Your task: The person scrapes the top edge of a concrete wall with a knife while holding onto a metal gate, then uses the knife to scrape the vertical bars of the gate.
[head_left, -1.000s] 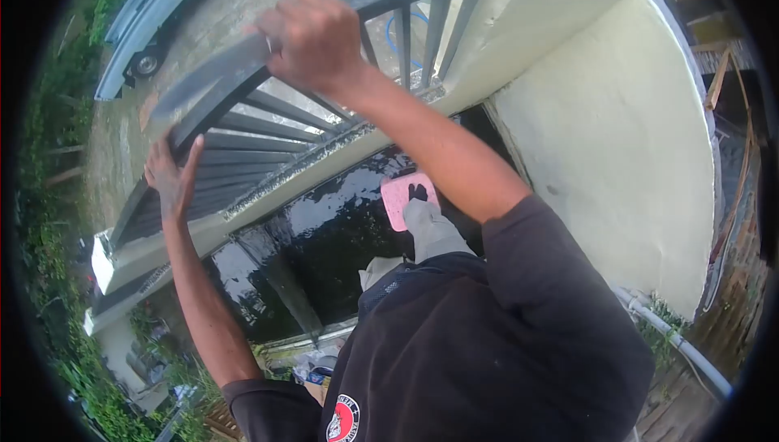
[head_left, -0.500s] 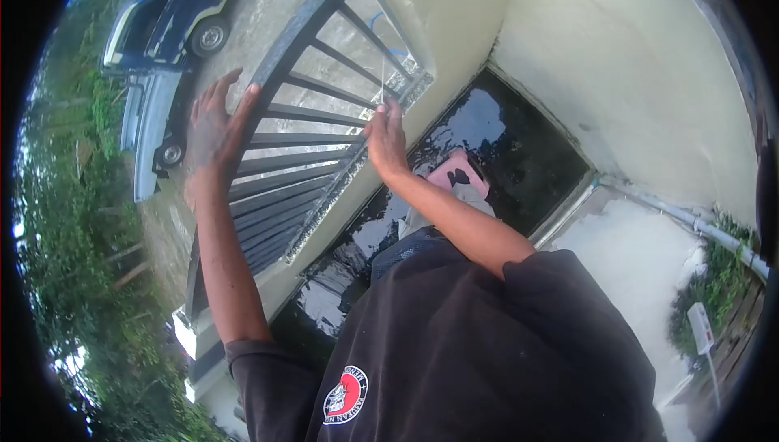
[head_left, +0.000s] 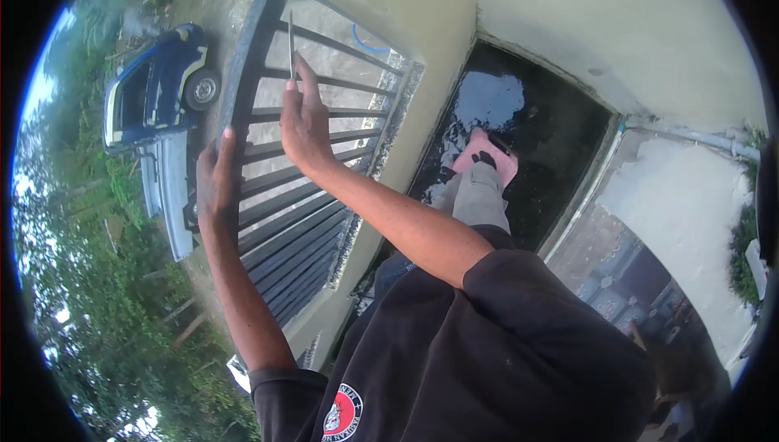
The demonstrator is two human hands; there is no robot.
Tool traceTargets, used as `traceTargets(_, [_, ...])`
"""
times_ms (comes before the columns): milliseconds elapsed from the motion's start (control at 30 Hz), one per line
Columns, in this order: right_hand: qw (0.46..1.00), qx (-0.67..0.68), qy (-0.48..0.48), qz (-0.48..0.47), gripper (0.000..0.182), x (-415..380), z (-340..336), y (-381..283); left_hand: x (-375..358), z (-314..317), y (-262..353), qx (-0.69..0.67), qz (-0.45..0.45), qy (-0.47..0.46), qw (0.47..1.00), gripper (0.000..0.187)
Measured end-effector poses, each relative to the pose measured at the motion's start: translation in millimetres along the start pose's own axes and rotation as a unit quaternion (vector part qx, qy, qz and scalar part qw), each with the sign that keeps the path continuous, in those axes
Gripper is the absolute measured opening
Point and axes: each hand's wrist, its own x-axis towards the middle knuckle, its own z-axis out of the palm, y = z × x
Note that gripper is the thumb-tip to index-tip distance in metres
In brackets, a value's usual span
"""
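Note:
My left hand [head_left: 217, 178] is wrapped over the dark top rail of a metal railing [head_left: 251, 49], its thumb lying along the rail and the other fingers partly hidden on the outer side. Between the thumb and fingers of my right hand [head_left: 307, 122] is a thin, pale, blade-like strip [head_left: 291, 40], pointing up and away from me. That hand is above the railing's bars, close to the top rail. I cannot make out the strip's exact kind; its lower end is hidden in the hand.
My foot stands on a pink support [head_left: 495, 162] over a dark wet floor [head_left: 560, 142]. A pale wall [head_left: 625, 36] rises at the right. Beyond the railing are a dark blue truck [head_left: 154, 93], trees [head_left: 89, 280] and a blue hose [head_left: 365, 43].
My right hand has moved with the strip from the bars' lower ends to near the top rail. My left hand's fingers, spread before, have closed round the rail. My view has shifted.

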Motion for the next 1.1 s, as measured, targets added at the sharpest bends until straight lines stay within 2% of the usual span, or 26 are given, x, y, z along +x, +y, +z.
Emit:
traceTargets(33, [0.999,0.006,0.038,-0.029,0.054,2,0,9,5,-3,-6,0.023,-0.009,-0.018,1.000,0.069])
traceTargets(67, [0.997,0.018,0.072,-0.019,0.054,7,-2,24,11,-7,-16,0.046,-0.019,-0.033,0.998,0.075])
traceTargets(133, [0.989,0.044,0.142,-0.001,0.053,16,-6,54,20,-11,-29,0.070,0.012,-0.034,0.997,0.075])
traceTargets(167, [0.980,-0.033,0.198,0.009,0.051,31,-9,94,21,-12,-30,0.077,0.015,-0.039,0.996,0.075])
traceTargets(233, [0.977,0.043,0.186,0.098,0.048,44,-22,137,29,-15,-40,0.085,0.034,-0.047,0.995,0.076])
traceTargets(267, [0.976,0.059,0.180,0.111,0.049,42,-26,132,31,-16,-39,0.087,0.031,-0.056,0.994,0.076])
traceTargets(367, [0.991,0.031,0.126,-0.026,0.053,32,-4,66,19,-9,-19,0.052,0.012,-0.054,0.997,0.072])
traceTargets(433, [0.995,0.028,0.062,-0.075,0.056,20,4,25,17,-8,-18,0.038,-0.003,-0.046,0.998,0.071])
traceTargets(467, [0.996,0.021,0.033,-0.077,0.057,17,5,18,20,-9,-22,0.045,0.017,-0.052,0.997,0.071])
traceTargets(533, [0.997,0.029,0.036,-0.069,0.056,19,-2,25,26,-11,-25,0.053,0.045,-0.060,0.996,0.072])
traceTargets(600, [0.989,0.045,0.137,0.013,0.052,39,-15,79,23,-11,-21,0.049,0.003,-0.056,0.997,0.071])
traceTargets(633, [0.981,0.057,0.180,0.053,0.051,52,-24,118,31,-14,-36,0.057,0.054,-0.067,0.995,0.072])
traceTargets(700, [0.963,0.118,0.188,0.152,0.048,53,-54,122,29,-13,-31,0.052,0.038,-0.066,0.996,0.072])
traceTargets(733, [0.950,0.160,0.163,0.213,0.047,48,-66,118,27,-12,-29,0.044,0.015,-0.061,0.997,0.072])
traceTargets(800, [0.955,0.146,0.154,0.206,0.049,49,-63,118,29,-13,-36,0.040,0.024,-0.072,0.996,0.072])
traceTargets(833, [0.979,0.028,0.177,0.095,0.050,46,-48,113,28,-13,-33,0.040,0.017,-0.073,0.996,0.071])
traceTargets(900, [0.990,-0.026,0.141,-0.004,0.053,31,-24,82,27,-13,-31,0.045,0.019,-0.069,0.996,0.071])
traceTargets(1000, [0.994,-0.021,0.102,-0.020,0.053,22,-9,64,33,-13,-38,0.059,0.041,-0.060,0.996,0.071])
traceTargets(1067, [0.980,0.040,0.192,0.027,0.051,41,-12,102,34,-13,-43,0.065,0.055,-0.049,0.995,0.070])
traceTargets(1100, [0.957,0.003,0.287,0.028,0.050,68,-15,158,34,-12,-44,0.071,0.067,-0.038,0.995,0.070])
